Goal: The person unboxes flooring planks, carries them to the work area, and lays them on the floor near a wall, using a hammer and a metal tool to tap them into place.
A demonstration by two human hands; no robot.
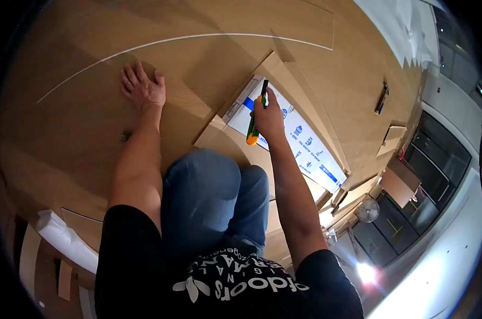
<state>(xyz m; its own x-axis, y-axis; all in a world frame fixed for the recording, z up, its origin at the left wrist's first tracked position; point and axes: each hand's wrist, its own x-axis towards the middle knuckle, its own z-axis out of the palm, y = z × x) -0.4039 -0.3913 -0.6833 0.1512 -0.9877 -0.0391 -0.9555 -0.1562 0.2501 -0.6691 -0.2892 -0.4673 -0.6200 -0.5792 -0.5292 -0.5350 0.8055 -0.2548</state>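
My left hand (143, 90) is open, its fingers spread and pressed flat on a large brown sheet (209, 69). In my right hand (269, 118) is a green and orange utility knife (252, 126), its dark tip pointing away from me. The knife is above one end of an opened cardboard box (212, 132). Inside the box's raised flaps is a white sheet with blue printing (305, 139). My knees, in blue jeans, rest beside the box, between my two arms.
A thin pale curved line runs across the sheet beyond my hands. To the right lie a dark tool (382, 98) and a cardboard scrap (391, 141). White plastic film (398, 26) hangs at the far right, and a white roll (66, 242) is at lower left. A fan (367, 210) stands at right.
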